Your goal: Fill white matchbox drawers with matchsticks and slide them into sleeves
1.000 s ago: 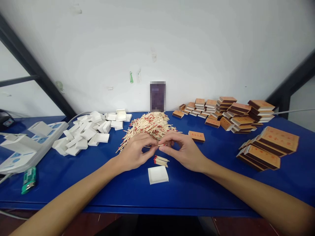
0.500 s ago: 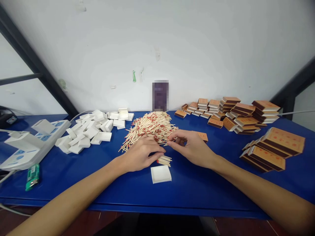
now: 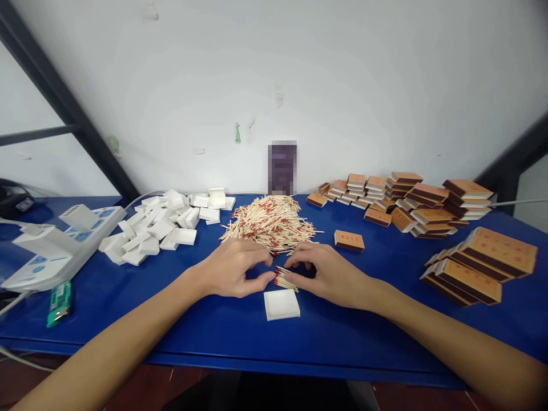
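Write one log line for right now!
left hand: beside matchstick group; right hand: at same group; nearer: white matchbox tray; farther: matchstick pile

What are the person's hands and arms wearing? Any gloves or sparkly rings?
No gloves or rings show. The left hand and right hand are both bare. The left forearm and right forearm are bare too, with no watch, bracelet or sleeve in view. Fingernail details are too small to tell.
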### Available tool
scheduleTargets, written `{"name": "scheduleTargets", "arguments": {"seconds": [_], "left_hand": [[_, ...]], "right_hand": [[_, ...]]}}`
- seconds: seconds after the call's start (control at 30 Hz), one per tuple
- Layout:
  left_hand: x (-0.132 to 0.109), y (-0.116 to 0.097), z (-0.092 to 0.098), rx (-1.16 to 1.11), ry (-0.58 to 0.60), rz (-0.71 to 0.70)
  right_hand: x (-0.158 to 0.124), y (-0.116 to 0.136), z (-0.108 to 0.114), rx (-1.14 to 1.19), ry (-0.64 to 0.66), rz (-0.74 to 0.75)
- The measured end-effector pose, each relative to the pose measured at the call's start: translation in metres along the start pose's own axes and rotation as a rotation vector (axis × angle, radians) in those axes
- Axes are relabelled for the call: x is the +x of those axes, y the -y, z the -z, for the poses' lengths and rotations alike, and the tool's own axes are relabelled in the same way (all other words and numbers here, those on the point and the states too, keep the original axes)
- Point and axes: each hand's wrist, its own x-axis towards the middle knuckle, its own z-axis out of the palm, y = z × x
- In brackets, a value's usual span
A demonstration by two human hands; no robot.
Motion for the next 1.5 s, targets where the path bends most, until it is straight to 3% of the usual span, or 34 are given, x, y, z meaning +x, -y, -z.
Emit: {"name": "scheduleTargets", "arguments": {"seconds": [0.33, 0.47, 0.8, 1.07, 1.5], "left_hand": [[0.001, 0.005, -0.007, 0.155, 0.178, 0.026], [0.002, 0.005, -0.008, 0.162, 0.186, 0.022], [0.002, 0.004, -0.008, 0.108, 0.182, 0.021], [0.002, 0.003, -0.012, 0.100, 0.147, 0.012], [0.006, -0.001, -0.017, 0.090, 0.099, 0.060]], "right_hand": [[-0.004, -0.004, 0.017, 0.000, 0.174, 0.029], [-0.005, -0.010, 0.022, -0.005, 0.223, 0.053], [-0.002, -0.017, 0.014, -0.013, 0.153, 0.089], [-0.005, -0.008, 0.015, -0.038, 0.151, 0.081], [-0.002, -0.008, -0.007, -0.102, 0.008, 0.086]]}}
